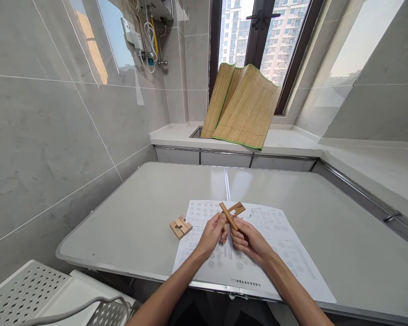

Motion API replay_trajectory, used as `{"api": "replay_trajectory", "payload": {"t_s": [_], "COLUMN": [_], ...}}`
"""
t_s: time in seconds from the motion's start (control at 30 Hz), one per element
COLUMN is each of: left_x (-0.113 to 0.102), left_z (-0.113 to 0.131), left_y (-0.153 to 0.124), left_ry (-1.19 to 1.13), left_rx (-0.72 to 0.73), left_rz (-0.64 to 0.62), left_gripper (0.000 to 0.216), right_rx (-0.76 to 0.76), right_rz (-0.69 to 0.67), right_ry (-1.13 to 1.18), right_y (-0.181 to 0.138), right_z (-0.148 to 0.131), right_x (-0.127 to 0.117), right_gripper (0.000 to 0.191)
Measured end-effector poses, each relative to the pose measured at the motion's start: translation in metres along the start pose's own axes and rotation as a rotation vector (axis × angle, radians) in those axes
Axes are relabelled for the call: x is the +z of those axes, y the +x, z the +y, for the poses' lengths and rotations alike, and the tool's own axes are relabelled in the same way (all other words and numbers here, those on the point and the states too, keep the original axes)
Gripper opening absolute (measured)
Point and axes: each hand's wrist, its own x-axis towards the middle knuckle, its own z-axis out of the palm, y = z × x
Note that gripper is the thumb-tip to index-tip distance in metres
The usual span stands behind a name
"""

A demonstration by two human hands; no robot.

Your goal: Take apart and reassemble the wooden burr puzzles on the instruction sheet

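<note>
Two notched wooden puzzle pieces cross each other between my fingertips, above the printed sheet. One is a narrow wooden stick [225,212], its lower end at my right thumb. The other is a flatter wooden piece [238,208] with a cut-out and a small dark mark, its near end reaching toward my left fingers. My left hand [213,233] is closed in a pinch on the pieces. Closed as well, my right hand [250,240] grips from the other side. Fingers hide where the pieces meet. Left of my hands, a group of wooden blocks [181,227] lies fitted together.
A white paper sheet [292,258] with printed diagrams lies on the pale folding table [129,213]. Behind it, a bamboo mat [248,106] leans over a sink on the white counter [292,140]. A perforated white object [27,294] with a grey cable stands at lower left.
</note>
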Motion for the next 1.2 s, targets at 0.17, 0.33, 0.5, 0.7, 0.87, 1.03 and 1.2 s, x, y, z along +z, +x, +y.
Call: {"api": "replay_trajectory", "payload": {"t_s": [0.17, 0.33, 0.5, 0.7, 0.87, 1.03, 1.2], "left_x": [-0.005, -0.01, -0.009, -0.007, -0.007, -0.007, -0.006], "left_z": [0.004, 0.01, 0.011, 0.012, 0.011, 0.009, 0.008], "left_y": [0.001, 0.002, 0.001, 0.0, 0.0, -0.001, -0.001], "left_ry": [-0.131, -0.237, -0.264, -0.245, -0.187, -0.1, -0.042], "left_rx": [-0.021, -0.035, -0.041, -0.039, -0.046, -0.026, -0.008], "left_rz": [0.096, 0.166, 0.157, 0.144, 0.149, 0.143, 0.125], "left_gripper": [0.043, 0.043, 0.042, 0.038, 0.038, 0.036, 0.039], "right_rx": [-0.231, -0.371, -0.383, -0.37, -0.414, -0.452, -0.496], "right_rz": [0.276, 0.586, 0.601, 0.635, 0.602, 0.543, 0.476], "right_ry": [-0.231, -0.705, -0.938, -1.364, -1.456, -1.425, -1.413], "right_y": [0.003, 0.004, 0.003, 0.004, 0.006, 0.01, 0.011], "right_z": [0.0, 0.001, 0.005, 0.012, 0.018, 0.022, 0.024], "right_x": [-0.002, -0.012, -0.013, -0.013, -0.017, -0.02, -0.021], "right_gripper": [0.042, 0.045, 0.038, 0.029, 0.029, 0.029, 0.027]}}
